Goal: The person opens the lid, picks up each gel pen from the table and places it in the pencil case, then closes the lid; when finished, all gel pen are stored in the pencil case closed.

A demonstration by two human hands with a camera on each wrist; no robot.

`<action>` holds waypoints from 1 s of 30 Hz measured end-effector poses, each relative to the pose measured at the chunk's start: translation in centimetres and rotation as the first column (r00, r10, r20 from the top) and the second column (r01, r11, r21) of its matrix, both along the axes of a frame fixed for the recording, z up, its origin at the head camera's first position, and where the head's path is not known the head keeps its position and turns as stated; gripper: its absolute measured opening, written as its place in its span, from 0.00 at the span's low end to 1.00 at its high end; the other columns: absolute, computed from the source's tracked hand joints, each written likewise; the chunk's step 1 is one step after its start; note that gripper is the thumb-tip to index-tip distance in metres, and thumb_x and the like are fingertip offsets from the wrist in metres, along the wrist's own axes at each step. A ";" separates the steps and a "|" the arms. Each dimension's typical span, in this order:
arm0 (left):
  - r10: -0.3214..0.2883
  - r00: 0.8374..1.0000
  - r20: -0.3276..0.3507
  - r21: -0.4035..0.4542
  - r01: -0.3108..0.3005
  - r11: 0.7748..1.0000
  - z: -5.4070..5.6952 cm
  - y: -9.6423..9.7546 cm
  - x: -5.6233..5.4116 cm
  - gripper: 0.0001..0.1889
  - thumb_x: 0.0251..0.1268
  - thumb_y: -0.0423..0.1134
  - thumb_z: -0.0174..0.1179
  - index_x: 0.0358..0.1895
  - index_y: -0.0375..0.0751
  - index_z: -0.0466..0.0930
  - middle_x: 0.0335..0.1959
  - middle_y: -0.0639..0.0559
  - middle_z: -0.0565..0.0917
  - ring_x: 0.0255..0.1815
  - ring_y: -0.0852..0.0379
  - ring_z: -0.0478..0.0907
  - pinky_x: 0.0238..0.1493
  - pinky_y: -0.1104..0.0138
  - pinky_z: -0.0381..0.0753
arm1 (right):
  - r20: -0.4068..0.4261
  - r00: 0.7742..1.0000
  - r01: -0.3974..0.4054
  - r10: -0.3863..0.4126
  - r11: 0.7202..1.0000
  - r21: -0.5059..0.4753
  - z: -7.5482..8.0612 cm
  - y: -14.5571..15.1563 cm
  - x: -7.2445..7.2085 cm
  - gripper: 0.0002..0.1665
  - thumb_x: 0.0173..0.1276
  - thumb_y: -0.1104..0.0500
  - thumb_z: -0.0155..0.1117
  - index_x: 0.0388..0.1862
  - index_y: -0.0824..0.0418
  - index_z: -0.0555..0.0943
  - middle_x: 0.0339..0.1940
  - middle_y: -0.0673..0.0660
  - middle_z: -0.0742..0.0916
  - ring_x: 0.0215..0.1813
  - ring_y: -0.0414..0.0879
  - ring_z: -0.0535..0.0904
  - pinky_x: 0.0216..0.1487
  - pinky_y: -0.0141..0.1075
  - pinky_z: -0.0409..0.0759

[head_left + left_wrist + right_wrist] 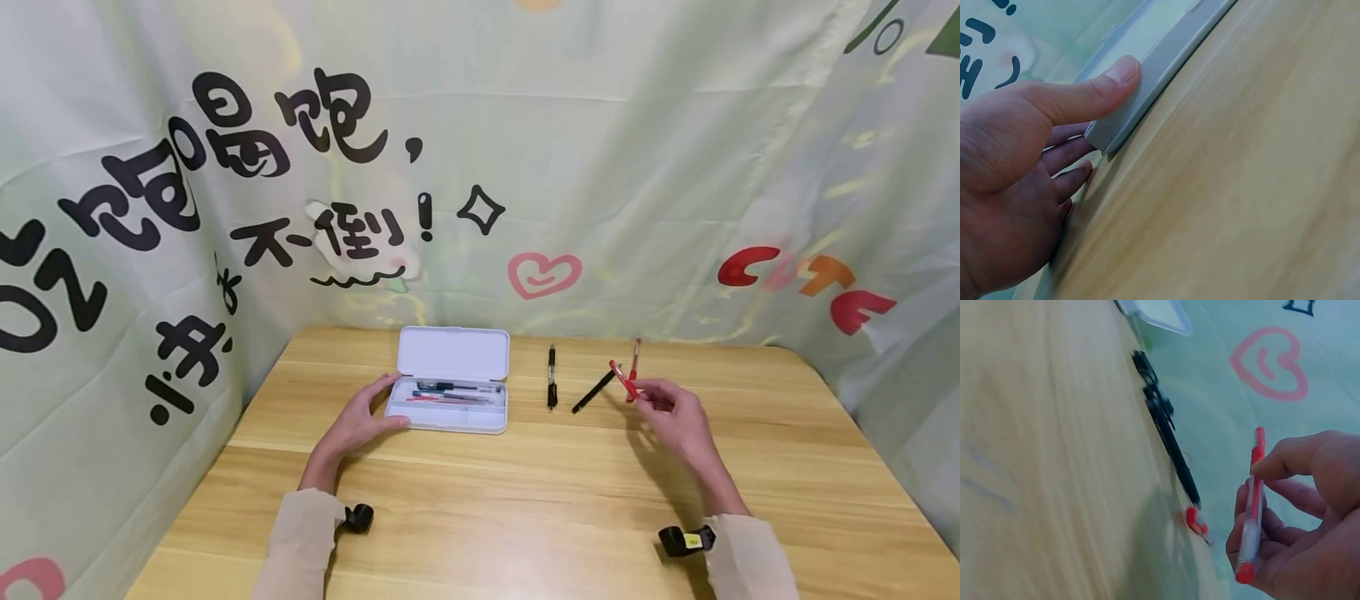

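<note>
A white pencil case (447, 423) lies on the table with its lid (453, 353) raised; several pens (457, 387) rest in its upper compartment. At the case's left end, my left hand (363, 417) grips it, the thumb over the front corner and the fingers along the side, as the left wrist view also shows. My right hand (671, 412) pinches a clear-barrelled red pen (1252, 512) between thumb and fingers, above the table. Beyond it lies another red pen (637, 354). To the left of that hand lie a slanted black pen (592, 392) and an upright-pointing black pen (552, 375).
The wooden table (510, 517) ends at a printed curtain (637, 208) that hangs behind and on both sides. A black wrist camera (360, 518) sits at the left sleeve, another camera (681, 542) at the right sleeve.
</note>
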State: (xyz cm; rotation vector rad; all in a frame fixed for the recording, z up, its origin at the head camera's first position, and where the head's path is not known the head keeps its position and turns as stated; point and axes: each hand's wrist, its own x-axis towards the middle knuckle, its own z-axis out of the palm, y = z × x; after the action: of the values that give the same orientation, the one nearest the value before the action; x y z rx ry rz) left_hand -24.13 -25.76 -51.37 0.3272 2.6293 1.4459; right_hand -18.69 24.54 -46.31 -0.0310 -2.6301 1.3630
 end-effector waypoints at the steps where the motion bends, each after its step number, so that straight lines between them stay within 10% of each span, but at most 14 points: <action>1: -0.001 1.000 -0.002 -0.003 0.001 1.000 0.0 0.0 0.0 0.47 0.58 0.48 0.77 0.80 0.44 0.63 0.83 0.34 0.51 0.83 0.34 0.44 0.77 0.36 0.43 | -0.006 1.000 -0.019 0.019 1.000 -0.019 -0.1 -0.2 0.0 0.17 0.74 0.66 0.61 0.60 0.68 0.82 0.46 0.64 0.86 0.45 0.48 0.81 0.35 0.30 0.80; 10: -0.012 1.000 -0.015 0.007 0.012 1.000 0.0 0.5 -0.3 0.48 0.58 0.48 0.77 0.80 0.45 0.63 0.83 0.34 0.50 0.82 0.33 0.44 0.76 0.35 0.43 | -0.079 0.993 -0.091 0.084 0.991 -0.095 -0.5 -3.6 -0.3 0.14 0.76 0.67 0.62 0.57 0.66 0.84 0.52 0.67 0.85 0.50 0.64 0.84 0.37 0.35 0.85; 30: -0.008 1.000 -0.008 0.013 0.008 1.000 -0.1 0.2 0.2 0.47 0.58 0.47 0.77 0.79 0.43 0.62 0.82 0.33 0.50 0.82 0.33 0.44 0.76 0.35 0.43 | -0.108 0.984 -0.159 0.143 0.976 -0.148 0.4 -13.7 -3.5 0.09 0.69 0.69 0.69 0.44 0.59 0.90 0.40 0.56 0.89 0.43 0.49 0.82 0.38 0.32 0.82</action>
State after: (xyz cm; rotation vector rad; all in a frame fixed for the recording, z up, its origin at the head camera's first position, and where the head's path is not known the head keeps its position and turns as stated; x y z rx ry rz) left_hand -23.92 -25.57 -51.43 0.3449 2.6227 1.4625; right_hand -22.15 10.83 -45.92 0.2137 -2.4847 1.5741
